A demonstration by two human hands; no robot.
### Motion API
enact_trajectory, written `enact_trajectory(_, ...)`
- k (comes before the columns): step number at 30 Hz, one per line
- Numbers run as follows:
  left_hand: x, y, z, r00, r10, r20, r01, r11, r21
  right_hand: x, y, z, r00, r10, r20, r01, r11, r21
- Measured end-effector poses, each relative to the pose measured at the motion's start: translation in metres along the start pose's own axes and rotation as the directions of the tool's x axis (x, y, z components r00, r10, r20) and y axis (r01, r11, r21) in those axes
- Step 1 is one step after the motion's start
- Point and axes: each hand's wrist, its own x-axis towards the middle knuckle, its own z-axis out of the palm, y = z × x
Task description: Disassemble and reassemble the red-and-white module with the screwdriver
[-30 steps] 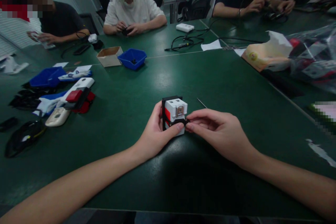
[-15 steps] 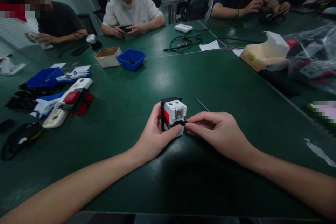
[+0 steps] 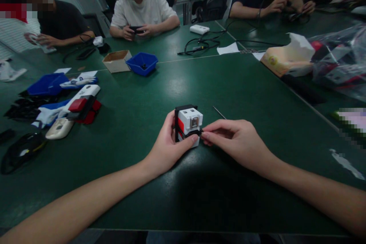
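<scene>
A small white and red device (image 3: pixel 191 122) with a black frame along its left side stands on the green table (image 3: pixel 177 87). My left hand (image 3: pixel 171 141) is wrapped round its left and near side, the thumb lying across a black part low on its front. At the device's right edge, my right hand (image 3: pixel 236 139) is closed in a pinch beside the end of that black part. What lies between these fingertips is too small to make out. A thin metal rod (image 3: pixel 219 112) lies just behind my right hand, its near end hidden by the hand.
Blue bin (image 3: pixel 142 63) and cardboard box (image 3: pixel 117 61) stand behind. Gloves (image 3: pixel 80 82), a red and black item (image 3: pixel 82 109) and coiled cable (image 3: pixel 24 152) lie left. An open package (image 3: pixel 288 59) and plastic bag (image 3: pixel 343 61) are right. Several people sit around.
Both hands and the device keep nearly the same pose. The whole view has shifted very slightly. At the far left, a person's hands have moved a little with a white item.
</scene>
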Motion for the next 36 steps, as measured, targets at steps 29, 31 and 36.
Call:
enact_trajectory(29,0.001,-0.004,-0.001,0.993,-0.106,-0.049,0.095,0.978,-0.188,0.006,-0.003,-0.024,0.953,-0.199,0.227,0.295,0.777,-0.556)
enact_trajectory(31,0.001,-0.001,-0.001,0.987,-0.161,-0.026,0.15,0.959,-0.238,0.006,0.003,-0.04,0.93,-0.266,0.253,0.355,0.478,-0.804)
enact_trajectory(36,0.001,0.008,0.0,0.968,-0.249,0.017,0.241,0.916,-0.32,0.005,0.03,-0.074,0.955,-0.144,0.261,0.291,0.256,-0.922)
